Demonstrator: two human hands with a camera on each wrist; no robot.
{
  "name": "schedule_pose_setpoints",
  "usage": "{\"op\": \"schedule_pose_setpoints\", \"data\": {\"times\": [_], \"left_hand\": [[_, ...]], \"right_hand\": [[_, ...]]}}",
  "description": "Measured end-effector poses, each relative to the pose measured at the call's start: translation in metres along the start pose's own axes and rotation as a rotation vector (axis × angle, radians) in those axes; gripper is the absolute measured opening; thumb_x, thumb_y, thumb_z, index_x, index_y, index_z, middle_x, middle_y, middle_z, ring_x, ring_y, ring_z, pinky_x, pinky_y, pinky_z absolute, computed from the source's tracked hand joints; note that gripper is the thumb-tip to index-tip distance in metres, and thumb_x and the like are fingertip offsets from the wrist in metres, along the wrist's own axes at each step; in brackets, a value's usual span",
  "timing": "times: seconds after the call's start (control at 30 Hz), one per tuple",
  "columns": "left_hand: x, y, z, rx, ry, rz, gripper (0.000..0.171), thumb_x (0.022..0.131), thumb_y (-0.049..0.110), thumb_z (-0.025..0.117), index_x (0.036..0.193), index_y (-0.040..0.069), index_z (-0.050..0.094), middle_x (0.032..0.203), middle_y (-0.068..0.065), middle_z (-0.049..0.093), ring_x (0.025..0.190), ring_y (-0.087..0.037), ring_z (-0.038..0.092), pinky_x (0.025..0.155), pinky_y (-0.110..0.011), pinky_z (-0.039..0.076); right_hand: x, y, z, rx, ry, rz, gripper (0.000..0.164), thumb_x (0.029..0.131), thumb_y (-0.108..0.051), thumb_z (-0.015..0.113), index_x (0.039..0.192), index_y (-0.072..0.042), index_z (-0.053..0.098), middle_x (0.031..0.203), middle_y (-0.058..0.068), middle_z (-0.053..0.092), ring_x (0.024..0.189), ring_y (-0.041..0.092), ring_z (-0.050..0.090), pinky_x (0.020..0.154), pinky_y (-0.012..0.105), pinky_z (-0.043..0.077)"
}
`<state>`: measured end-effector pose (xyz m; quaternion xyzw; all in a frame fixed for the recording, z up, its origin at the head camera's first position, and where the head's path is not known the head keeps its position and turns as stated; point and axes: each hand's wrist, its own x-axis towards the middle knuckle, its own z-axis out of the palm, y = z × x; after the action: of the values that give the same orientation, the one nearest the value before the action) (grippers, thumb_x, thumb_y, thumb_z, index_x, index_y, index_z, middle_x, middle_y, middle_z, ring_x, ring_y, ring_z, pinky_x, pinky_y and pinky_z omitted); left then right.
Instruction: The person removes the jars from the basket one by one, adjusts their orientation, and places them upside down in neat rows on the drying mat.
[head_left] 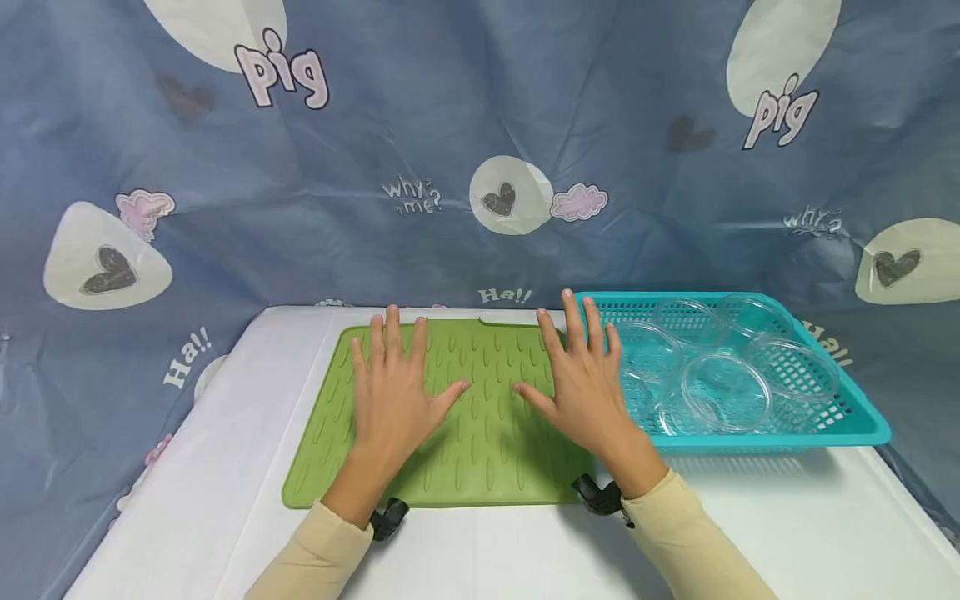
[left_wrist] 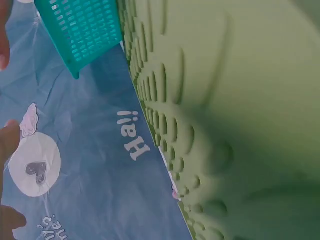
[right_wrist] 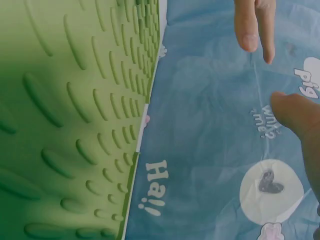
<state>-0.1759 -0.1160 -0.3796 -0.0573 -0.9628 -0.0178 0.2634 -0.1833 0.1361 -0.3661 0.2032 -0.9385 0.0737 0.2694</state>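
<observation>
Both hands hover over a green ridged mat (head_left: 480, 433) on the white table. My left hand (head_left: 393, 400) is spread above the mat's left part, fingers straight and thumb pointing inward. On the other side, my right hand (head_left: 585, 387) is spread likewise above the mat's right edge, close to a turquoise basket (head_left: 757, 440). Neither hand holds anything. Several clear round plastic containers (head_left: 726, 392) lie inside the basket. In the left wrist view, part of the basket (left_wrist: 85, 30) shows beyond the mat (left_wrist: 240, 75). The right wrist view shows the mat (right_wrist: 65, 125) and some fingertips.
A white cloth-like surface covers the table (head_left: 225, 467). Behind it hangs a blue printed sheet (head_left: 420, 250), which also runs down the left side. The basket stands at the right, its left rim next to the mat.
</observation>
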Motion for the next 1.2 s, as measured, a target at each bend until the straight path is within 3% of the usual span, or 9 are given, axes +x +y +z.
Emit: {"op": "schedule_pose_setpoints", "data": {"times": [0.2, 0.4, 0.5, 0.57, 0.73, 0.83, 0.93, 1.07, 1.2], "left_hand": [[-0.005, -0.017, -0.007, -0.019, 0.017, 0.029, 0.102, 0.079, 0.076, 0.062, 0.154, 0.012, 0.035, 0.163, -0.026, 0.021, 0.150, -0.044, 0.025, 0.120, -0.066, 0.026], [-0.009, -0.035, -0.013, -0.113, 0.087, 0.150, 0.096, 0.076, 0.062, 0.075, 0.146, 0.004, 0.045, 0.157, -0.026, 0.031, 0.141, -0.045, 0.036, 0.118, -0.060, 0.033], [-0.017, -0.047, -0.016, -0.200, 0.012, 0.216, 0.091, 0.078, 0.052, 0.078, 0.146, 0.002, 0.044, 0.156, -0.025, 0.034, 0.142, -0.045, 0.035, 0.118, -0.060, 0.033], [-0.023, -0.057, -0.018, -0.257, -0.083, 0.236, 0.092, 0.079, 0.048, 0.079, 0.149, 0.002, 0.041, 0.157, -0.024, 0.033, 0.144, -0.044, 0.034, 0.118, -0.060, 0.032], [-0.040, -0.080, -0.023, -0.323, -0.321, 0.213, 0.094, 0.081, 0.052, 0.076, 0.154, 0.008, 0.035, 0.160, -0.017, 0.032, 0.146, -0.042, 0.033, 0.114, -0.064, 0.037], [-0.051, -0.090, -0.025, -0.333, -0.384, 0.199, 0.092, 0.081, 0.054, 0.075, 0.152, 0.008, 0.038, 0.158, -0.017, 0.037, 0.143, -0.043, 0.038, 0.109, -0.065, 0.041], [-0.059, -0.099, -0.026, -0.333, -0.397, 0.187, 0.090, 0.079, 0.053, 0.077, 0.149, 0.007, 0.044, 0.156, -0.018, 0.041, 0.141, -0.044, 0.041, 0.108, -0.065, 0.042], [-0.066, -0.111, -0.027, -0.329, -0.380, 0.174, 0.086, 0.078, 0.051, 0.079, 0.145, 0.006, 0.049, 0.152, -0.018, 0.046, 0.137, -0.043, 0.046, 0.107, -0.063, 0.044], [-0.073, -0.121, -0.027, -0.322, -0.373, 0.171, 0.084, 0.078, 0.052, 0.078, 0.141, 0.004, 0.052, 0.147, -0.020, 0.050, 0.133, -0.044, 0.050, 0.105, -0.062, 0.046]], "right_hand": [[-0.009, 0.005, -0.001, -0.003, 0.023, -0.020, 0.097, 0.080, -0.057, 0.075, 0.155, -0.014, 0.032, 0.168, 0.017, 0.007, 0.153, 0.042, 0.008, 0.114, 0.071, 0.021], [-0.022, 0.019, -0.014, -0.063, -0.028, -0.102, 0.089, 0.080, -0.055, 0.076, 0.151, -0.013, 0.040, 0.165, 0.020, 0.017, 0.151, 0.044, 0.013, 0.112, 0.071, 0.023], [-0.029, 0.029, -0.022, -0.071, -0.045, -0.155, 0.082, 0.085, -0.058, 0.069, 0.149, -0.013, 0.044, 0.163, 0.019, 0.022, 0.151, 0.044, 0.014, 0.111, 0.070, 0.026], [-0.033, 0.037, -0.029, -0.062, -0.045, -0.199, 0.076, 0.092, -0.063, 0.055, 0.147, -0.013, 0.046, 0.162, 0.020, 0.025, 0.151, 0.044, 0.015, 0.110, 0.070, 0.028], [-0.035, 0.059, -0.053, -0.020, -0.044, -0.270, 0.083, 0.097, -0.072, 0.020, 0.145, -0.012, 0.049, 0.159, 0.020, 0.030, 0.149, 0.044, 0.019, 0.104, 0.069, 0.032], [-0.035, 0.076, -0.069, -0.005, -0.076, -0.278, 0.082, 0.096, -0.073, 0.025, 0.146, -0.012, 0.048, 0.159, 0.020, 0.031, 0.149, 0.044, 0.019, 0.101, 0.070, 0.032], [-0.038, 0.091, -0.082, -0.011, -0.121, -0.261, 0.076, 0.094, -0.067, 0.049, 0.147, -0.013, 0.046, 0.160, 0.018, 0.029, 0.150, 0.043, 0.018, 0.100, 0.070, 0.032], [-0.043, 0.106, -0.089, -0.018, -0.174, -0.233, 0.083, 0.082, -0.050, 0.075, 0.149, -0.013, 0.043, 0.161, 0.017, 0.027, 0.150, 0.042, 0.018, 0.097, 0.071, 0.033], [-0.045, 0.114, -0.088, -0.001, -0.212, -0.240, 0.089, 0.079, -0.046, 0.079, 0.152, -0.014, 0.039, 0.162, 0.017, 0.026, 0.150, 0.043, 0.018, 0.095, 0.071, 0.034]]}}
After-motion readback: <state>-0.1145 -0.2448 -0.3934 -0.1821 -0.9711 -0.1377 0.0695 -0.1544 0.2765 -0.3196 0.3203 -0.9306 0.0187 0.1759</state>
